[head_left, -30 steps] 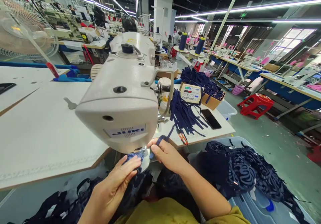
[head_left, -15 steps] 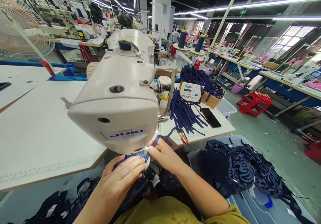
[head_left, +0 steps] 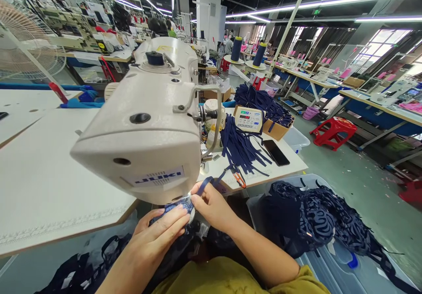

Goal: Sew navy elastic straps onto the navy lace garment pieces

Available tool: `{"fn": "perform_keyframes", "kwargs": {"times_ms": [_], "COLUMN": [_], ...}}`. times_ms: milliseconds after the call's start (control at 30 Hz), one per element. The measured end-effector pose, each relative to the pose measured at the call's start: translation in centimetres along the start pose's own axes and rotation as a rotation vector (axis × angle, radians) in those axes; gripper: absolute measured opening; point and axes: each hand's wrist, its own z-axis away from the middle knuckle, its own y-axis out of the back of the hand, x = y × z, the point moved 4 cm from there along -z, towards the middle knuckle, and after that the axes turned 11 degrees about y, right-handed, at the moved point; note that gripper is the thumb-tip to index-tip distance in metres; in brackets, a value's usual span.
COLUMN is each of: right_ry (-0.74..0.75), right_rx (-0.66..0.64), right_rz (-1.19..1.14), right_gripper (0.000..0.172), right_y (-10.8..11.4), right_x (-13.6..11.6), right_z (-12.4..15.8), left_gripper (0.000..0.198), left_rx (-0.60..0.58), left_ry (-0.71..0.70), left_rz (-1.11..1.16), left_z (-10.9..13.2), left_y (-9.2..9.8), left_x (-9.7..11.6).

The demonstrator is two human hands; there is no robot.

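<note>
A white sewing machine fills the middle of the head view, its head just above my hands. Under it lies a navy patterned piece of fabric, partly covered by my fingers. My left hand rests on this fabric with its fingers stretched out, flat and side by side. Close to the needle area, my right hand pinches a narrow navy strap between thumb and fingers at the fabric's right edge. The strap loops up over the hand towards the table. The machine head hides the needle and the stitching spot.
Cut navy straps lie on the table beside a control panel and a phone. Orange-handled snips lie at the table edge. To the right, a plastic bin holds navy garments. A red stool stands behind.
The view has shifted slightly, so the machine appears a little further left. Both hands keep nearly the same hold and place at the fabric.
</note>
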Motion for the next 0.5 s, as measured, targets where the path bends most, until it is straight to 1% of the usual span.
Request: {"fn": "perform_keyframes", "kwargs": {"times_ms": [167,300,367,433,500], "right_ry": [0.013,0.011,0.019,0.034,0.049], "right_rx": [0.003,-0.033,-0.058,-0.054,-0.030], "right_rz": [0.040,0.044,0.020,0.028,0.081], "right_gripper": [0.011,0.011,0.013,0.012,0.008], "right_y": [-0.1,0.2,0.4,0.7,0.8], "right_x": [0.0,0.0,0.1,0.1,-0.1], "right_z": [0.2,0.1,-0.4,-1.2,-2.1], "left_gripper": [0.030,0.028,0.027,0.026,0.025], "left_rx": [-0.018,-0.041,-0.019,0.015,0.072], "left_ry": [-0.060,-0.070,-0.049,-0.010,0.087], "left_rz": [-0.033,-0.086,-0.104,-0.114,-0.127], "left_z": [-1.1,-1.9,-2.0,-2.0,-1.9], "left_y": [1.0,1.7,1.8,1.7,1.6], "left_x": [0.8,1.3,1.8,2.5,3.2]}}
